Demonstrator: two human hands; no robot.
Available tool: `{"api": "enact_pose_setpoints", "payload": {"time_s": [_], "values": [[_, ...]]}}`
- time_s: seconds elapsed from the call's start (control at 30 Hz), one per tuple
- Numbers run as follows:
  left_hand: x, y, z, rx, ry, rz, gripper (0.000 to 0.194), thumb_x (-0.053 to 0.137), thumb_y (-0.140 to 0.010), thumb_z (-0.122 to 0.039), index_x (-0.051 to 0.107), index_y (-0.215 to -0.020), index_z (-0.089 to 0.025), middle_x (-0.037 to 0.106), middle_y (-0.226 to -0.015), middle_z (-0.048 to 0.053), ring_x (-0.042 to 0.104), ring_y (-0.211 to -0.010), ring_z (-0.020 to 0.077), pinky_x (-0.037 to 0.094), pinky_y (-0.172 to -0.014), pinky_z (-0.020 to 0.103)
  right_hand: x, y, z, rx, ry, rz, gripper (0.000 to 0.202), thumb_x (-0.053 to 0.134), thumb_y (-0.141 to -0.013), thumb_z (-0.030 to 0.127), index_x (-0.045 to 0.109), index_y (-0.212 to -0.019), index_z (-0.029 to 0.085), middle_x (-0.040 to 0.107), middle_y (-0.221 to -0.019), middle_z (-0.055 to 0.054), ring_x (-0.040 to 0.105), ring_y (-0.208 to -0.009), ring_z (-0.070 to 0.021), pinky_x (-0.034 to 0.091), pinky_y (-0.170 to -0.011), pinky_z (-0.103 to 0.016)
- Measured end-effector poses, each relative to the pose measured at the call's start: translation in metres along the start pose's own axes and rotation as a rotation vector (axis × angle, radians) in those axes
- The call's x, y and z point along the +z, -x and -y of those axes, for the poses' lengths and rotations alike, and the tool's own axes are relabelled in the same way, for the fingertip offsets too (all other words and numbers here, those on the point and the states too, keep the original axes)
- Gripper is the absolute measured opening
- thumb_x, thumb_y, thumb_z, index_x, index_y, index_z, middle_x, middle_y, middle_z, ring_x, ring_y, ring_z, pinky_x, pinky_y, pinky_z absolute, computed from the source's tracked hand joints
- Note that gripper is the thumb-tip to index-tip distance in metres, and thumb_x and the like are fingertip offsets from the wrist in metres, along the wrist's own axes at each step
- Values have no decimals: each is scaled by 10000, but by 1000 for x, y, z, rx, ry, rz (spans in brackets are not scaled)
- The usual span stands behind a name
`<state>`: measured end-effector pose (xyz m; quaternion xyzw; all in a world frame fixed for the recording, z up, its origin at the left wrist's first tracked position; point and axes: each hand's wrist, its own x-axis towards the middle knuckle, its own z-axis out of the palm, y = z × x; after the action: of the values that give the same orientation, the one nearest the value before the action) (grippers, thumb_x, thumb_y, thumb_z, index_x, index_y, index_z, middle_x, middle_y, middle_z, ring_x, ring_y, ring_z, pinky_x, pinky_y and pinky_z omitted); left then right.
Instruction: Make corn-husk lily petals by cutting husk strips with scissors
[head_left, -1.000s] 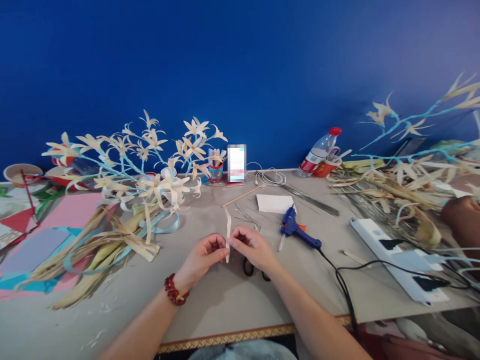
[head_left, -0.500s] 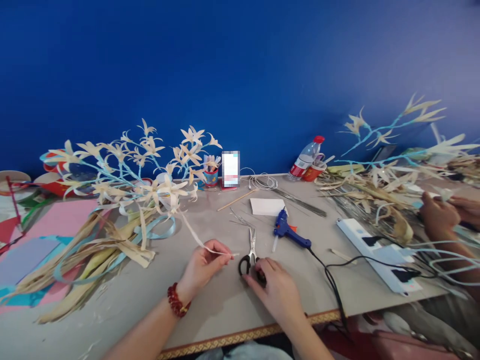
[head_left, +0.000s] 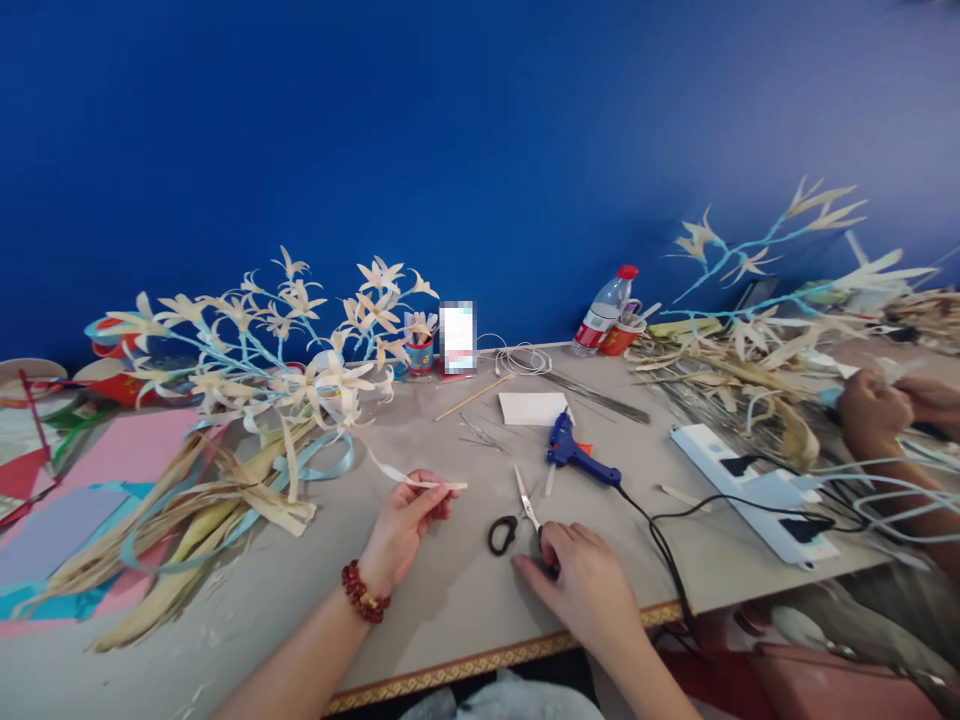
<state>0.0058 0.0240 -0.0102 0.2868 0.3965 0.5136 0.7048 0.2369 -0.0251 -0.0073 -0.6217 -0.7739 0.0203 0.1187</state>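
Observation:
My left hand (head_left: 411, 520), with a red bead bracelet (head_left: 363, 592) at the wrist, is closed in a pinch on a thin pale husk strip (head_left: 394, 475). One short end pokes out past the fingertips to the right; the other trails up and left. My right hand (head_left: 589, 580) rests on the table with its fingers curled over one handle of the black-handled scissors (head_left: 528, 500). The other handle loop lies free to the left, and the blades point away from me. Part of the gripped handle is hidden beneath the fingers.
Husk flowers (head_left: 300, 385) on blue stems stand left, behind dried husks (head_left: 217, 500). A blue glue gun (head_left: 577, 455), white card (head_left: 532, 408) and power strip (head_left: 750, 495) with cords lie right. A bottle (head_left: 604, 315) stands behind. Another person's hands (head_left: 874, 410) work at far right.
The scissors have turned and shifted right along with my right hand. My left hand has moved slightly up, still pinching the strip, and its trailing end has swung.

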Motion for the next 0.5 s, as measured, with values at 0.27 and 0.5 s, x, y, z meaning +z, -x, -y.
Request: {"api": "enact_pose_setpoints", "payload": {"time_s": [0.27, 0.5], "values": [[-1, 0, 0, 22, -62, -1, 172, 719, -748, -257, 586, -784, -154, 713, -772, 21, 573, -628, 70, 439, -631, 178, 0, -7, 2, 39, 57, 3, 366, 590, -801, 490, 507, -594, 201, 557, -542, -34, 538, -602, -207, 322, -633, -318], [-3, -1, 0, 24, -41, -42, 195, 721, -740, -268, 571, -802, -159, 698, -748, 15, 561, -611, 78, 423, -607, 191, -5, 12, -13, -32, 8, 9, 97, 585, -763, 281, 543, -802, 202, 622, -693, -41, 596, -684, -220, 371, -619, -294]]}}
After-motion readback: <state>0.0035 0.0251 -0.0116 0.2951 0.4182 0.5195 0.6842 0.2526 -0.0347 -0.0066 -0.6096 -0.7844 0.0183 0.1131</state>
